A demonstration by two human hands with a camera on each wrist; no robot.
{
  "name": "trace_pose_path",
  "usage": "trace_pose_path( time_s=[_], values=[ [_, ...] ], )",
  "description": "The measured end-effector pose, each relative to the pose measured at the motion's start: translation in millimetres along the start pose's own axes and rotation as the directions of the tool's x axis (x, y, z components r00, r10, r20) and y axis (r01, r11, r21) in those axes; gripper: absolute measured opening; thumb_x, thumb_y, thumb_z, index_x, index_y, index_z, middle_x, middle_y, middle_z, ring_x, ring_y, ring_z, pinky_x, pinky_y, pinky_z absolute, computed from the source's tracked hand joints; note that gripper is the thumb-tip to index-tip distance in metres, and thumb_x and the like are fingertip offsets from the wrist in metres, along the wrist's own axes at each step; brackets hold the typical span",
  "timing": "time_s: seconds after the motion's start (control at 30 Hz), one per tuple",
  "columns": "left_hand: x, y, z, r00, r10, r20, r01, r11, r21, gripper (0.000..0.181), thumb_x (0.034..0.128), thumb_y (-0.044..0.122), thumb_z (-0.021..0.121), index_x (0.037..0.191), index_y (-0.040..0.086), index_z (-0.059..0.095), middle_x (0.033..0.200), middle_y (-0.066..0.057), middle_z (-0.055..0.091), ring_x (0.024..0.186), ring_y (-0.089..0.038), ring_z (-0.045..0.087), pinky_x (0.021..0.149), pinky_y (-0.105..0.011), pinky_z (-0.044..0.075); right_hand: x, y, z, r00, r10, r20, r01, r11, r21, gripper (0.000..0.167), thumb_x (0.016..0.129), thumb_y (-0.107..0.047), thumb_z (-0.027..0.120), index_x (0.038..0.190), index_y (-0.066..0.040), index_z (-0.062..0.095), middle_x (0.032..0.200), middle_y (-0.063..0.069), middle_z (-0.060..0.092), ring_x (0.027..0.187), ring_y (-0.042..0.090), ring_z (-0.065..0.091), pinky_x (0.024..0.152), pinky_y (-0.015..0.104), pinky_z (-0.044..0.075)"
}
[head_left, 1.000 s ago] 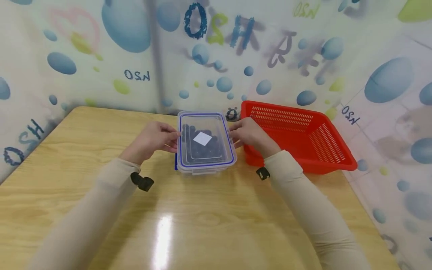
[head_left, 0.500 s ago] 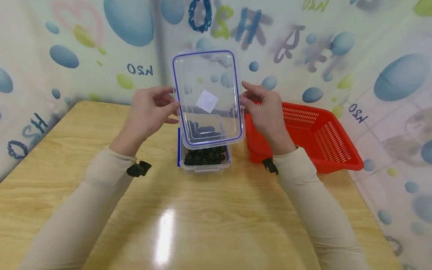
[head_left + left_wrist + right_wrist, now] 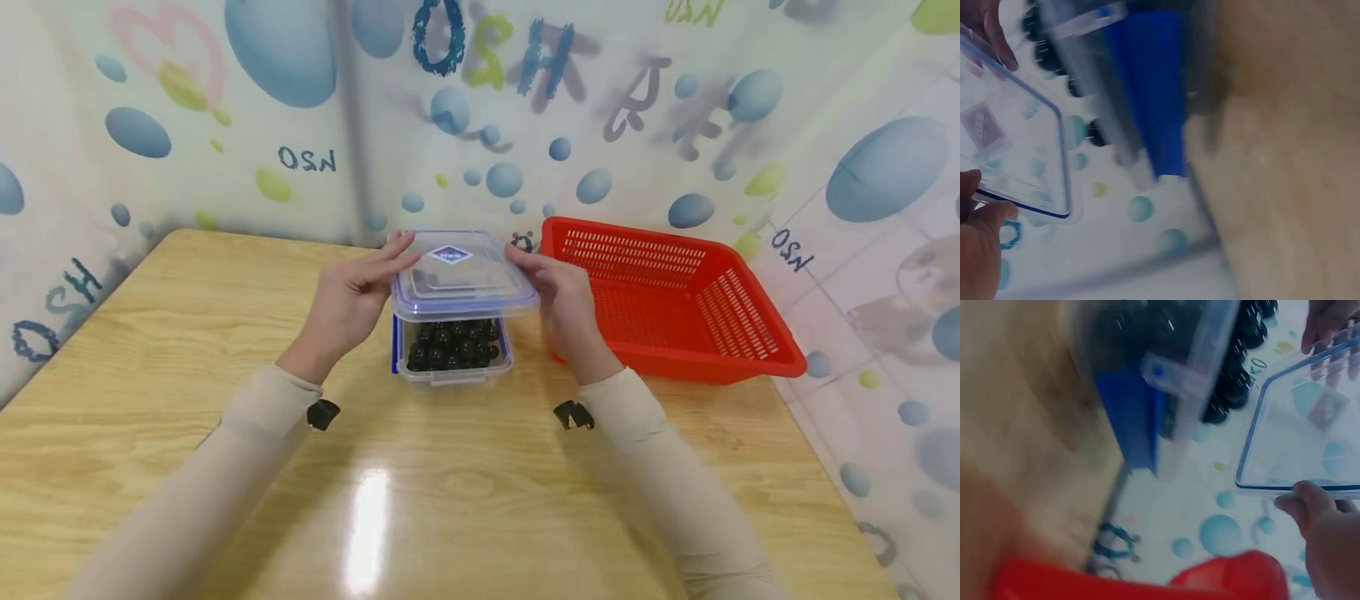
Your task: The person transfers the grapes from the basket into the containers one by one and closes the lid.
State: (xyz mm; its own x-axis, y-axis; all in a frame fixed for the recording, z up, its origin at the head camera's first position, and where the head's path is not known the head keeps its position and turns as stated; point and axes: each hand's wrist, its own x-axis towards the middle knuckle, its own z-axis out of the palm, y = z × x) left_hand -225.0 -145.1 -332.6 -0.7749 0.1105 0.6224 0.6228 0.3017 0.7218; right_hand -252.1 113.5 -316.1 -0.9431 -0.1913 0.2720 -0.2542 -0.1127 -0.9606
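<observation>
A clear plastic lid (image 3: 480, 287) with a blue seal and a printed diamond label is held tilted above a clear container (image 3: 459, 377), its front edge apart from the rim. My left hand (image 3: 341, 304) grips the lid's left edge; my right hand (image 3: 566, 304) grips its right edge. Inside the container lie several shiny black balls (image 3: 450, 346), the rear ones covered by the lid. In the left wrist view, thumb and fingers of the left hand (image 3: 982, 244) pinch the lid's rim. The right wrist view has the right hand (image 3: 1335, 544) pinching the opposite side.
A red plastic basket (image 3: 660, 367) with slotted walls stands right of the container, close to the right hand. Blue side latches (image 3: 1160, 94) hang down along the container. Behind the wooden table (image 3: 465, 475) is a patterned curtain (image 3: 247, 200).
Both hands lifted the lid off the container, tipped it upright, then lowered it again over the container. The label's printed face now shows instead of its plain white back.
</observation>
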Motion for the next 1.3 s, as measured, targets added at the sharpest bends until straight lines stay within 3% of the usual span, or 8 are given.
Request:
trace_pose_path(
  time_s=[0.17,0.23,0.33,0.47,0.6,0.83,1.03,1.3],
  values=[
    [-8.0,-21.5,1.2,0.982,-0.151,0.113,0.146,0.988,0.05,0.04,0.0911,-0.02,0.051,0.118,0.003,0.07,0.149,-0.009,0.041,0.138,-0.022,0.036,0.107,-0.031,0.035,-3.1,17.5,2.6,0.986,0.158,0.059,-0.145,0.972,-0.187,0.04,0.104,-0.015,0.048,0.142,-0.001,0.051,0.142,0.011,0.052,0.124,0.026,0.051,0.104,0.033,0.042],
    [-9.7,-28.1,1.0,0.967,-0.205,0.149,0.193,0.977,0.092,0.041,0.0916,-0.018,0.049,0.12,0.004,0.069,0.152,-0.011,0.037,0.139,-0.025,0.034,0.104,-0.025,0.038,-3.3,23.5,6.0,0.978,0.198,0.062,-0.171,0.939,-0.298,0.043,0.102,-0.014,0.053,0.145,-0.005,0.048,0.145,0.008,0.05,0.129,0.023,0.048,0.105,0.032,0.041],
    [-14.2,-35.8,0.4,0.934,-0.296,0.201,0.274,0.953,0.129,0.04,0.0943,-0.012,0.045,0.124,0.003,0.067,0.154,-0.013,0.032,0.139,-0.027,0.034,0.077,-0.02,0.048,-3.9,31.0,10.4,0.97,0.238,0.046,-0.203,0.9,-0.387,0.045,0.102,-0.011,0.054,0.146,-0.008,0.048,0.15,0.003,0.044,0.136,0.017,0.041,0.109,0.031,0.036],
    [-20.8,-41.0,2.2,0.899,-0.369,0.236,0.346,0.928,0.135,0.033,0.1019,0.006,0.047,0.132,-0.001,0.06,0.156,-0.012,0.029,0.141,-0.027,0.031,0.088,-0.031,0.05,-5.8,38.0,14.0,0.963,0.268,0.002,-0.241,0.869,-0.432,0.046,0.102,-0.01,0.053,0.147,-0.009,0.046,0.154,0.0,0.038,0.14,0.013,0.034,0.111,0.031,0.032],
    [-20.2,-40.3,5.6,0.893,-0.389,0.226,0.345,0.915,0.211,0.045,0.1031,0.019,0.053,0.141,-0.005,0.047,0.158,-0.016,0.022,0.14,-0.032,0.031,0.106,-0.043,0.038,-6.5,43.7,19.0,0.967,0.253,-0.024,-0.232,0.84,-0.49,0.047,0.103,-0.01,0.05,0.149,-0.007,0.042,0.155,0.001,0.036,0.141,0.011,0.031,0.112,0.03,0.029],
    [-10.3,-34.2,9.9,0.825,-0.494,0.275,0.401,0.854,0.331,0.061,0.1036,0.021,0.052,0.147,-0.013,0.026,0.155,-0.029,0.016,0.138,-0.04,0.031,0.108,-0.045,0.035,-10.7,51.0,24.5,0.973,0.225,-0.055,-0.215,0.786,-0.58,0.046,0.103,-0.005,0.046,0.148,-0.002,0.037,0.156,0.005,0.033,0.142,0.013,0.027,0.114,0.029,0.023],
    [0.8,-26.3,12.9,0.797,-0.511,0.322,0.386,0.841,0.38,0.06,0.1022,0.018,0.053,0.144,-0.015,0.027,0.152,-0.031,0.022,0.136,-0.044,0.033,0.11,-0.048,0.032,-14.5,54.5,21.5,0.962,0.267,-0.059,-0.249,0.769,-0.589,0.05,0.106,-0.008,0.041,0.154,-0.005,0.029,0.159,0.004,0.026,0.145,0.015,0.022,0.116,0.031,0.019],
    [7.1,-19.5,12.2,0.687,-0.661,0.301,0.513,0.735,0.443,0.06,0.0997,0.018,0.054,0.145,-0.012,0.029,0.153,-0.027,0.024,0.14,-0.041,0.026,0.111,-0.049,0.029,-12.6,59.4,19.9,0.963,0.268,-0.005,-0.21,0.741,-0.638,0.043,0.106,-0.013,0.039,0.147,-0.002,0.036,0.153,0.009,0.032,0.138,0.022,0.032,0.116,0.037,0.023]
  ],
)
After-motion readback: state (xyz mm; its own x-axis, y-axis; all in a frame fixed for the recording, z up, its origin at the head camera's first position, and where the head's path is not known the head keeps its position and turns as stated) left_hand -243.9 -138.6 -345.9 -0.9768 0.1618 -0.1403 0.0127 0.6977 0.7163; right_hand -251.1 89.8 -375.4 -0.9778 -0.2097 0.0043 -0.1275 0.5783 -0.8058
